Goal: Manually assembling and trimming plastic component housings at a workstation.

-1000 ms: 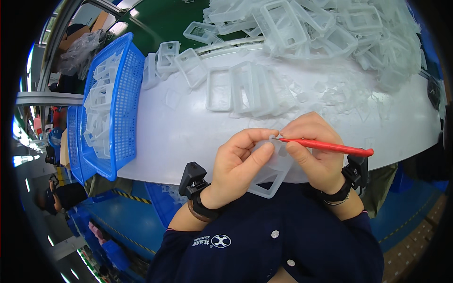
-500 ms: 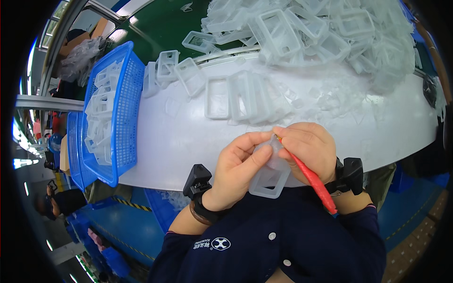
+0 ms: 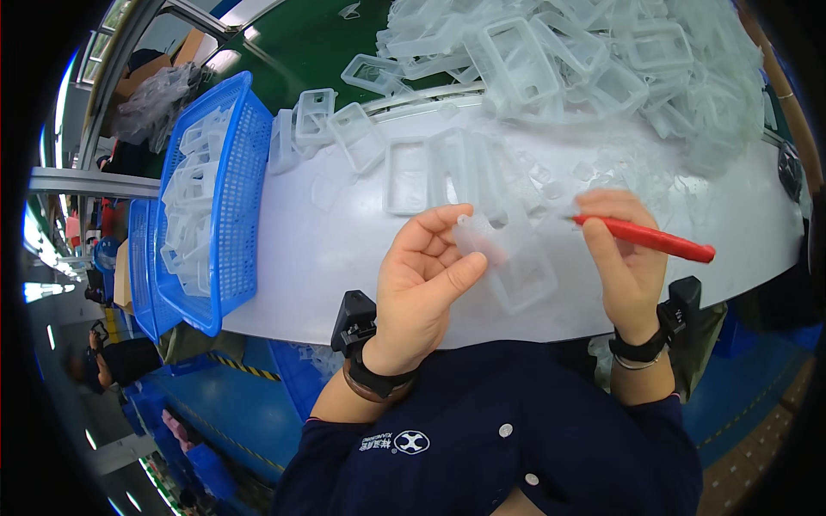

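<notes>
Clear plastic frame held up over white table, red tool alongside.

Left hand (image 3: 423, 275) palm-up, thumb + fingers pinching top corner of translucent rectangular frame (image 3: 516, 262), just above near table edge, between both hands. Right hand (image 3: 621, 258) closed round red-handled tool (image 3: 647, 238), tip pointing left twd frame, apart from it by small gap; handle sticking out right. White table (image 3: 344, 249) w/ row of similar frames (image 3: 404, 172) lying just behind hands, big heap of clear frames (image 3: 585, 60) at far edge. Blue mesh basket (image 3: 232, 198) at left, part-filled w/ same frames. Black wrist bands on both arms.
</notes>
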### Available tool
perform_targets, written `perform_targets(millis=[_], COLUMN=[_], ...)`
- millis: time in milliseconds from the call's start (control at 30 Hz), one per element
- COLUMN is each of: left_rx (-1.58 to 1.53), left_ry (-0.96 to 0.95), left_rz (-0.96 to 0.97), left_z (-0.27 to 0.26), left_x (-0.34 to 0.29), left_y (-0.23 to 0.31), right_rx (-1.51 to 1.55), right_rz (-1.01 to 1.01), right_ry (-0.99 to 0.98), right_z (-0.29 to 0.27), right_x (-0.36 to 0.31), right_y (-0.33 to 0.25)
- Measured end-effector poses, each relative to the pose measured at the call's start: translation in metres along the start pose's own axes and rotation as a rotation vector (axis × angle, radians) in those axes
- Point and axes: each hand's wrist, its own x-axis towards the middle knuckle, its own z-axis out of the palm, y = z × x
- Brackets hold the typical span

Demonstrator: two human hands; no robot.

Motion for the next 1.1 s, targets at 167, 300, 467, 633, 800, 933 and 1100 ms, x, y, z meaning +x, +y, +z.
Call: perform_targets(millis=[167, 300, 467, 633, 800, 933, 1100], left_rx=[-0.016, -0.014, -0.009, -0.026, -0.025, -0.006, -0.104], left_ry=[0.097, 0.101, 0.109, 0.145, 0.155, 0.236, 0.159], left_rz=[0.033, 0.032, 0.028, 0.015, 0.011, 0.025, 0.223], left_z=[0.002, 0.007, 0.007, 0.011, 0.019, 0.014, 0.005], left_x=[-0.002, -0.004, -0.004, 0.002, 0.002, -0.001, -0.011], left_y=[-0.006, -0.009, -0.010, -0.009, -0.004, -0.013, 0.020], right_rx=[0.613, 0.603, 0.605, 0.622, 0.325, 0.016, -0.146], right_rz=[0.482, 0.487, 0.433, 0.444, 0.346, -0.060, 0.043], right_ry=[-0.173, -0.172, -0.123, -0.117, -0.026, 0.031, 0.296], right_z=[0.021, 0.021, 0.025, 0.026, 0.029, 0.040, -0.002], right_x=[-0.019, -0.021, -0.024, -0.018, -0.018, -0.022, -0.002], right_y=[-0.024, -0.025, -0.018, -0.016, -0.026, -0.002, 0.005])
